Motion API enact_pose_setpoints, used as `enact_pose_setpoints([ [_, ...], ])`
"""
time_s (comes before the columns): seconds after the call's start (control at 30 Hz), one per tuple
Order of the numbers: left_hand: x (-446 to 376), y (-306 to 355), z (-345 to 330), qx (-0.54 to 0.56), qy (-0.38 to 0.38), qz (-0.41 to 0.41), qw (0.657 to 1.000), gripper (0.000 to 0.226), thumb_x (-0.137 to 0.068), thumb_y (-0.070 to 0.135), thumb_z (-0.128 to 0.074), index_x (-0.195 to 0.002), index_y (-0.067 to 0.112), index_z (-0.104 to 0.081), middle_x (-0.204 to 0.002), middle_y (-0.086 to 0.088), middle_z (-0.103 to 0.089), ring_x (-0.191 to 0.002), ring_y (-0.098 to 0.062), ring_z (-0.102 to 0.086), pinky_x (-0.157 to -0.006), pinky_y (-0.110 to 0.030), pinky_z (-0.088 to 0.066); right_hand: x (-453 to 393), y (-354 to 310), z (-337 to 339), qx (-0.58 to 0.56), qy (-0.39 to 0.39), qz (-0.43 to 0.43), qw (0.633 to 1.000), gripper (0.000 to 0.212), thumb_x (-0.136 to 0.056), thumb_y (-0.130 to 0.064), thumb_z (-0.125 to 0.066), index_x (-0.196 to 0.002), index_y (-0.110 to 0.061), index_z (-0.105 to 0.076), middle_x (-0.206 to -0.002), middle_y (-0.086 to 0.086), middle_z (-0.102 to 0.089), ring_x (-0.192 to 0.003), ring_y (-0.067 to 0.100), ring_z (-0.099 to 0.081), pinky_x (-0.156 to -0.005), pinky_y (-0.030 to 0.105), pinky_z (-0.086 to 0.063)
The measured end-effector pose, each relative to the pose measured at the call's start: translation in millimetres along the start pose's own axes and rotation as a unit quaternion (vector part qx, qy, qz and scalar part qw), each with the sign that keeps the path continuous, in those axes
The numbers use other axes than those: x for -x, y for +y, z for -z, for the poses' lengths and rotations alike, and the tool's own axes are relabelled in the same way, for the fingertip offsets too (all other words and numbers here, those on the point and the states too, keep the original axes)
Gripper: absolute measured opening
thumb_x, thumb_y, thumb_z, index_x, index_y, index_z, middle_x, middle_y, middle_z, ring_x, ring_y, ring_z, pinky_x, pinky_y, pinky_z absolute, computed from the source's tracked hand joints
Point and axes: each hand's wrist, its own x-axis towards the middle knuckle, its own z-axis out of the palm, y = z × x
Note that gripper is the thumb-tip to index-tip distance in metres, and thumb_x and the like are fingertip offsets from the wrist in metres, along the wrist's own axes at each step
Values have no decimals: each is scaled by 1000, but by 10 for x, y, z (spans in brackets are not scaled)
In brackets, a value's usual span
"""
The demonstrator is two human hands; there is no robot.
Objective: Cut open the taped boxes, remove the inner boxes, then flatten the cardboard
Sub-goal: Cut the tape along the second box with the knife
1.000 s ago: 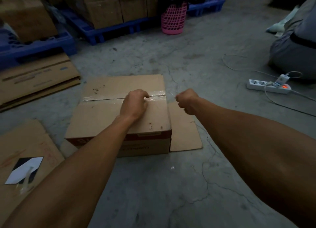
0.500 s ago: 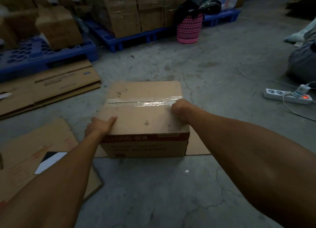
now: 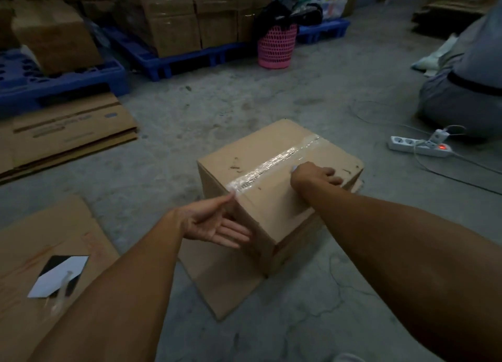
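The taped box (image 3: 274,187) stands on the concrete floor (image 3: 217,111), partly over a flat cardboard sheet (image 3: 222,283), turned so 1 corner points toward me. Its top seam carries clear tape (image 3: 274,159) running corner-ward from far right to near left; the tape appears intact, so I judge the cut not yet begun.

My left hand (image 3: 214,223) lies against the near-left face, fingers straight, palm partly upturned, thumb up by the tape's near end; this grip is wide and holds nothing. My right hand (image 3: 315,175) rests on the top panel just right of the tape, fingers spread flat. A small pale tip shows at its thumb side, touching the tape; I cannot tell whether it is a cutter.

Assessment of the step: steady the box, then slit the seam. The left hand should press the side wall and stay clear of the tape's near end, which lies in the blade's likely path. The cut should be shallow, since inner boxes presumably sit just beneath the flaps.

Surroundings: flattened cardboard (image 3: 68,133) at left, another sheet (image 3: 40,242) bearing a white card (image 3: 59,276) near left, blue pallets (image 3: 176,60) with stacked cartons behind, a pink basket (image 3: 275,47), and a power strip (image 3: 418,147) at right, well apart.
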Motion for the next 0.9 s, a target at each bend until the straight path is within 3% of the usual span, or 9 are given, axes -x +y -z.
enact_pose_setpoints([
  [0.1, -234, 158, -9, -92, 206, -86, 970, 94, -79, 69, -64, -146, 9, -38, -144, -16, -47, -126, -39, -52, -96, -58, -49, 103, 244, 212, 16, 48, 8, 999, 50, -103, -43, -40, -145, -16, -45, -163, 25, 1, -146, 53, -4, -116, 63, -6],
  [0.17, -348, 286, 120, -105, 389, -230, 886, 102, -72, 61, -77, -150, 14, -31, -149, -9, -44, -133, -36, -46, -100, -49, -46, 85, 350, 288, 15, 53, 10, 998, 47, -104, -36, -41, -145, -13, -43, -162, 27, -5, -146, 52, -10, -116, 62, -15],
  [0.2, -387, 358, 156, -101, 421, -289, 854, 103, -71, 54, -80, -151, 15, -28, -148, -9, -45, -132, -33, -47, -101, -44, -46, 48, 396, 286, 16, 45, 21, 999, 47, -103, -31, -41, -146, -11, -42, -160, 28, -15, -145, 49, -17, -116, 58, -21],
  [0.27, -484, 492, 234, -114, 401, -342, 843, 94, -78, 38, -79, -152, 16, -25, -148, -8, -46, -129, -27, -50, -102, -36, -46, 1, 382, 244, 12, 20, 36, 999, 49, -101, -27, -41, -145, -6, -44, -154, 28, -31, -140, 45, -32, -113, 52, -29],
  [0.37, -590, 614, 279, -137, 354, -336, 862, 71, -83, 29, -69, -145, 10, -40, -138, -6, -53, -115, -20, -53, -91, -24, -44, 103, 225, 160, -46, 34, -1, 998, 50, -99, -31, -47, -143, -6, -47, -153, 32, -30, -140, 46, -28, -109, 52, -33],
  [0.57, -251, 521, 543, -156, 525, -294, 783, 42, -83, 50, -66, -94, 10, -62, -100, -11, -64, -92, -29, -59, -80, -34, -47, 51, 85, 262, -115, 28, 188, 975, 47, -103, -41, -43, -136, -10, -55, -143, 20, -51, -129, 38, -49, -104, 37, -40],
  [0.63, -76, 383, 635, -151, 518, -262, 800, 49, -77, 56, -68, -87, 7, -65, -89, -17, -68, -81, -33, -67, -78, -42, -58, 33, -43, 285, -105, 30, 240, 965, 47, -103, -44, -41, -124, -7, -61, -131, 20, -59, -120, 38, -55, -96, 36, -43],
  [0.77, 302, 153, 676, -106, 343, -163, 919, 44, -89, 34, -71, -113, 0, -56, -65, -20, -62, -63, -33, -70, -61, -43, -63, 152, -296, 211, -84, 0, 338, 937, 38, -101, -40, -44, -109, -10, -66, -117, 17, -66, -111, 35, -60, -94, 40, -48],
  [0.9, 405, 134, 488, -135, 286, -135, 939, 43, -90, 21, -71, -119, -1, -48, -89, -26, -66, -68, -36, -72, -69, -51, -62, 284, -360, 130, -24, -13, 421, 907, 30, -99, -31, -46, -107, -13, -69, -115, 16, -67, -106, 35, -62, -90, 44, -51],
])
